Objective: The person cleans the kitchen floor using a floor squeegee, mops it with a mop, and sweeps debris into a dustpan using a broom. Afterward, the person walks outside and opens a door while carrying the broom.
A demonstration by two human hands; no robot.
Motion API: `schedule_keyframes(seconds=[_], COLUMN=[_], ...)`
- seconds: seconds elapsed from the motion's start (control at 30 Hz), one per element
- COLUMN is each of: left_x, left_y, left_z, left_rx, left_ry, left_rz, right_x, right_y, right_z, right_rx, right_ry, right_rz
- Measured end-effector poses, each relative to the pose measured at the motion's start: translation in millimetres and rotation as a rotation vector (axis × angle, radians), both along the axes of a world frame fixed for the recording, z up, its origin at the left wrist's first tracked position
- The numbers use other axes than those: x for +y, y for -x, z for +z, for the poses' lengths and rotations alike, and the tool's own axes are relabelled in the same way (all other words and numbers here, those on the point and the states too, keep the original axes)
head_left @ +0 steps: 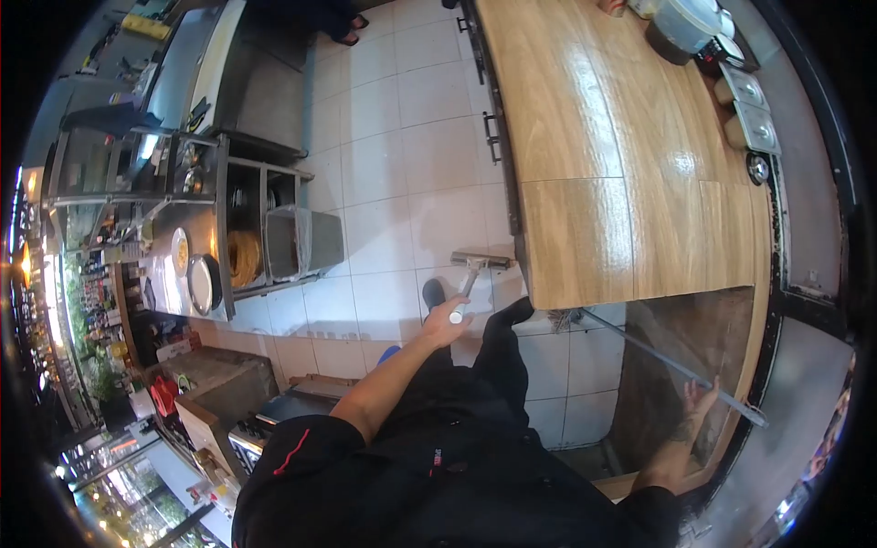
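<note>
My left hand point(447, 323) is closed around the grey handle of a T-shaped tool like a squeegee point(480, 261). The handle's pale round end faces up, and the wide bar head is low, over the tiled floor. Off to the right, my right hand point(700, 400) is wrapped round the upper part of a broom point(660, 360). Its grey stick slants down to bristles beside my right shoe, partly hidden by the counter corner. My two dark shoes show on the floor between the tools.
A wood-topped counter point(585, 210) with black handles runs along the right, bearing tubs and metal containers at its back. Steel shelving with plates point(203, 283) and a grey bin point(315, 239) line the left. Another person's feet point(352, 32) stand at the far end of the white tiled floor point(384, 164).
</note>
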State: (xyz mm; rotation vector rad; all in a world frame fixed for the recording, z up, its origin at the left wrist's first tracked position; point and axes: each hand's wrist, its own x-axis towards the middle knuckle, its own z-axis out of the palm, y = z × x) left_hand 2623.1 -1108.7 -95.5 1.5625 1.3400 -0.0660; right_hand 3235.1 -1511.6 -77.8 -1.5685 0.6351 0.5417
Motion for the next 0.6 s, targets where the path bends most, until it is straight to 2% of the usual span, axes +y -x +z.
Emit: schedule_keyframes(seconds=[0.13, 0.2, 0.27, 0.3, 0.37, 0.4, 0.43, 0.47, 0.5, 0.53, 0.6], left_x=[13.9, 15.9, 18.2, 16.8, 15.3, 12.9, 11.6, 8.6, 9.3, 8.7, 12.2], left_y=[0.8, -2.4, -4.7, -8.3, -6.9, -6.3, -4.8, -3.1, -1.8, -2.7, -8.9], left_z=[-10.3, -9.9, -7.1, -6.0, -11.6, -17.1, -27.2, -37.1, -40.7, -43.8, -35.5], left_rx=[0.012, -0.016, -0.004, 0.005, -0.006, -0.026, -0.010, 0.001, -0.051, -0.105, 0.045], left_ry=[-0.020, -0.134, -0.089, -0.038, -0.060, -0.084, -0.099, -0.108, -0.196, -0.284, -0.030], left_rz=[-0.020, -0.061, -0.045, -0.042, -0.028, -0.022, -0.024, -0.025, -0.063, -0.089, 0.013], right_x=[-1.6, 4.6, 6.5, 7.7, -5.1, 7.0, 24.9, 68.3, 86.8, 111.6, 139.3], right_y=[-15.3, -14.5, -14.3, -19.8, -48.9, -43.3, -39.3, -20.0, -18.7, -14.3, -24.9], right_z=[-3.8, -7.2, -7.3, -9.3, -31.8, -20.2, -17.9, 20.0, 41.6, 73.0, 106.8], right_rx=[0.049, 0.026, -0.099, -0.099, -0.633, -0.908, -1.341, -0.916, -0.934, -0.788, -0.718], right_ry=[0.229, 0.321, 0.534, 0.543, 1.032, 1.022, 0.820, 0.502, 0.446, 0.503, 0.605], right_rz=[0.109, 0.163, 0.098, 0.096, 0.670, 0.809, 0.823, 0.659, 0.722, 0.682, 0.920])
